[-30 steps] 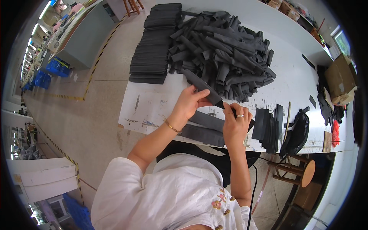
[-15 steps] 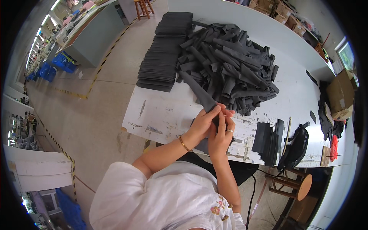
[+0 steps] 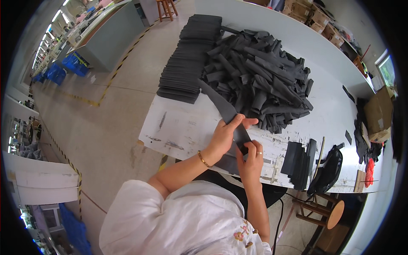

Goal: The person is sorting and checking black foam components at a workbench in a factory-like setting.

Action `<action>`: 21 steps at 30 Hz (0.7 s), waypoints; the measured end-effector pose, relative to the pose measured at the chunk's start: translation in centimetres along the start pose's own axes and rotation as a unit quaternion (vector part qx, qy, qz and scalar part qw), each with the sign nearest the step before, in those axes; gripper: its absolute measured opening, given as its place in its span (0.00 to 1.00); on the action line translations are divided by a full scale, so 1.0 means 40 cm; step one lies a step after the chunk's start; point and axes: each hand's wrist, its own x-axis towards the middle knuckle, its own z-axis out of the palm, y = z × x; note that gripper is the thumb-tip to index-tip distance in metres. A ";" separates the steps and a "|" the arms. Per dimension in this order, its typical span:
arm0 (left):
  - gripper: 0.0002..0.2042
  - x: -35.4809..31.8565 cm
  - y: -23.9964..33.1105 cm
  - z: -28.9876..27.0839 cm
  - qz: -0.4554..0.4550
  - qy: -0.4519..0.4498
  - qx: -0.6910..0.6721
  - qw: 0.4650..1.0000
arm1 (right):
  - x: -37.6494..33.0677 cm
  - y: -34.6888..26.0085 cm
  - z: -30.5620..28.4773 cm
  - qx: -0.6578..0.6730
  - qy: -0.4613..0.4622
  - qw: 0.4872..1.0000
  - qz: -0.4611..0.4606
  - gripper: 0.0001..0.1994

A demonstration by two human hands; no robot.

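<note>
A long dark grey fabric strip [image 3: 220, 104] runs slantwise from the near edge of the pile down between my hands. My left hand [image 3: 225, 135] grips its middle with the thumb on top. At the near end, my right hand [image 3: 251, 160] pinches the strip between bent fingers and thumb. Beneath my wrists, another flat dark piece [image 3: 228, 164] lies at the table's front edge, partly covered. Just beyond my hands is a loose heap of curled dark fabric strips [image 3: 263, 80]. Left of that heap stands a neat, long stack of flat dark strips [image 3: 187, 59].
On the white table [image 3: 170, 121], several flat dark pieces [image 3: 298, 163] lie to the right, with a thin stick [image 3: 319, 155] and a black bag [image 3: 329, 170] beside them. A cardboard box [image 3: 378, 114] sits at the far right. Below the table edge stands a wooden stool [image 3: 333, 213].
My right hand has moved down and right from beside my left hand, drawing the strip's near end out flat between them. My left hand stays nearly in place. The view has shifted slightly.
</note>
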 end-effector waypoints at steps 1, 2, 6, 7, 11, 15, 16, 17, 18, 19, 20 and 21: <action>0.11 0.001 -0.002 0.004 0.001 -0.001 0.000 1.000 | -0.023 0.009 -0.001 0.016 -0.009 1.000 0.019 0.14; 0.11 -0.001 -0.010 0.013 0.007 -0.012 -0.014 1.000 | -0.037 0.018 0.002 0.031 -0.019 0.999 0.039 0.14; 0.15 -0.032 -0.034 0.038 -0.014 -0.028 -0.030 0.999 | 0.005 0.013 -0.004 0.047 0.014 0.998 -0.026 0.12; 0.15 -0.039 -0.040 0.041 -0.014 -0.029 -0.029 0.999 | 0.019 0.007 -0.005 0.048 0.016 0.998 -0.026 0.12; 0.14 -0.047 -0.033 0.045 -0.072 -0.050 -0.080 0.993 | 0.042 -0.023 -0.024 0.095 -0.009 0.995 0.034 0.12; 0.13 -0.041 -0.027 0.035 -0.054 -0.031 -0.084 0.995 | 0.004 0.003 -0.038 0.080 -0.047 0.994 0.053 0.12; 0.13 -0.040 -0.013 0.044 -0.024 -0.023 -0.091 0.995 | 0.005 0.012 -0.041 0.077 -0.043 0.996 0.018 0.12; 0.15 -0.025 0.015 0.045 0.006 -0.033 -0.119 0.992 | 0.008 0.021 -0.053 0.065 -0.026 0.997 -0.023 0.10; 0.15 -0.015 0.044 0.048 0.007 -0.033 -0.116 0.993 | 0.012 0.025 -0.064 0.067 -0.024 0.997 -0.023 0.10; 0.15 -0.008 0.069 0.051 0.028 -0.034 -0.100 0.994 | 0.014 0.030 -0.073 0.065 -0.018 0.997 -0.042 0.11; 0.16 -0.005 0.081 0.052 0.048 -0.034 -0.083 0.995 | 0.016 0.032 -0.079 0.063 -0.012 0.996 -0.060 0.12; 0.16 -0.003 0.073 0.060 0.045 -0.036 -0.096 0.994 | 0.027 0.029 -0.081 0.059 0.011 0.995 -0.082 0.12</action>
